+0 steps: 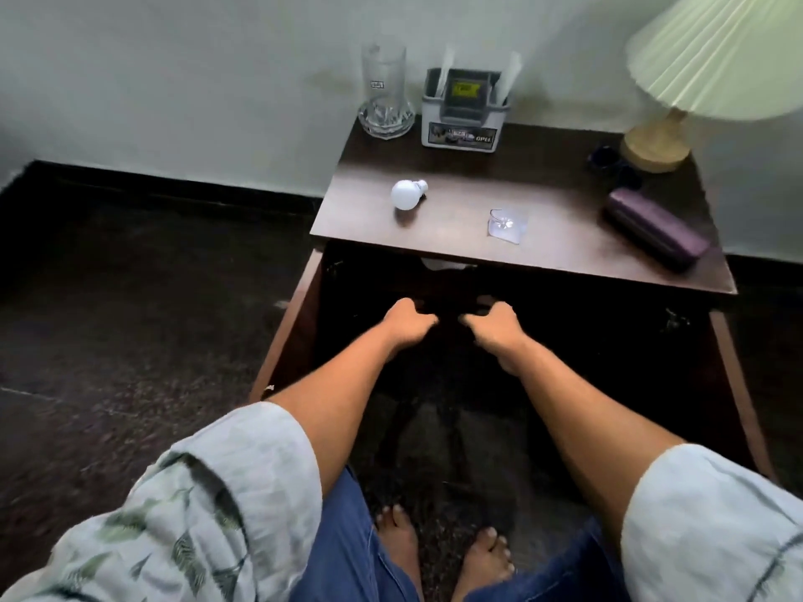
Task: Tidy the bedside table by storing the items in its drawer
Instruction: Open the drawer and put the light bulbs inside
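The dark wooden bedside table [456,176] stands against the wall. On its top lie a white light bulb [408,194], a small clear plastic piece [506,223] and a purple case [656,228]. Below the top is the dark drawer front [565,306], with a narrow gap above it where something white shows. My left hand [406,321] and my right hand [493,323] are side by side at the middle of that front. Both have their fingers curled on its dark upper part. What the fingers hold is lost in shadow.
A tall empty glass vase [386,93] and a grey organiser box [465,110] stand at the back edge. A lamp [660,141] with a pleated shade is at the back right, with small dark objects [606,160] beside its base. My bare feet are on the dark floor.
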